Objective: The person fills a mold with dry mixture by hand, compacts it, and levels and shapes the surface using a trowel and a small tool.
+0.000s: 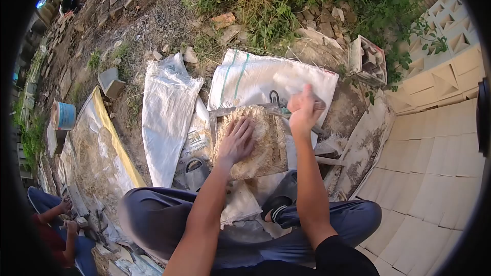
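My left hand (236,140) lies with its fingers spread on a rough, tan, crumbly square block (268,145). A grey frame edge (230,111) runs along the block's far side. Just beyond the block's far right corner is my right hand (303,111), closed and raised, with a blurred greyish thing in it that I cannot make out. A dark metal loop (274,97) stands between the hand and the block's far edge. White sacks (169,117) are spread on the ground around the block, one with green stripes (230,79).
A person's hands (69,214) are at work at the lower left. A bucket (63,116) and a yellow-edged sheet (115,143) are on the left. At the right stand a crate of pieces (368,61) and stacked pale tiles (424,174). Plants (266,5) grow beyond.
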`<state>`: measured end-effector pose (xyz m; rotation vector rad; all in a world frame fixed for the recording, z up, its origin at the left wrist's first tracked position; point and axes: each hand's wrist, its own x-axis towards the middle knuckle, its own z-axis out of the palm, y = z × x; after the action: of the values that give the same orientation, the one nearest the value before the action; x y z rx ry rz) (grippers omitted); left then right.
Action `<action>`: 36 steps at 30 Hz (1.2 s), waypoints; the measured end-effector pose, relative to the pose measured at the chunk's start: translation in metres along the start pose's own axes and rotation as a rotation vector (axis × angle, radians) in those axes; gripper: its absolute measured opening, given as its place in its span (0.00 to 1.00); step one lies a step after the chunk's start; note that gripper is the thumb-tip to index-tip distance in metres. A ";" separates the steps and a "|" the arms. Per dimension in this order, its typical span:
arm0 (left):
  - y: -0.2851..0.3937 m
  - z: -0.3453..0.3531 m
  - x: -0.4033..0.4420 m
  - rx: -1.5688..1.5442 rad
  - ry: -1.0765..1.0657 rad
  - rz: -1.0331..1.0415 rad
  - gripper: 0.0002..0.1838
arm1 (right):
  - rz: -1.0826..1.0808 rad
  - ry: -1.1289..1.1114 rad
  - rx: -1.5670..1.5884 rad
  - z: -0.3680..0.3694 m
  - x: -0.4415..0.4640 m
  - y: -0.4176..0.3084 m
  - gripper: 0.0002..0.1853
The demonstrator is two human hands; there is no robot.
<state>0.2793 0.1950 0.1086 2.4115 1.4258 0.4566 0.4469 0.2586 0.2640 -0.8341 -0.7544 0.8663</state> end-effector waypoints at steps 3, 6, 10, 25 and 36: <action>0.005 -0.005 -0.031 0.131 0.028 -0.158 0.31 | -0.015 -0.186 -0.235 -0.022 -0.012 0.079 0.27; -0.005 0.006 -0.045 0.060 0.195 -0.391 0.36 | 0.114 -0.206 -0.191 -0.009 0.002 0.052 0.25; -0.003 -0.001 -0.042 -0.059 0.231 -0.403 0.38 | 0.109 -0.246 -0.078 -0.025 -0.012 0.065 0.25; -0.006 0.002 -0.047 -0.251 0.362 -0.607 0.37 | 0.165 -0.252 -0.058 0.020 -0.004 0.039 0.23; -0.003 -0.005 -0.047 -0.352 0.413 -0.613 0.33 | 0.246 -0.321 -0.225 0.013 -0.031 0.075 0.24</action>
<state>0.2532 0.1551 0.1058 1.5535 1.9509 0.9747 0.3966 0.2645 0.1993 -1.0150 -1.0595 1.1676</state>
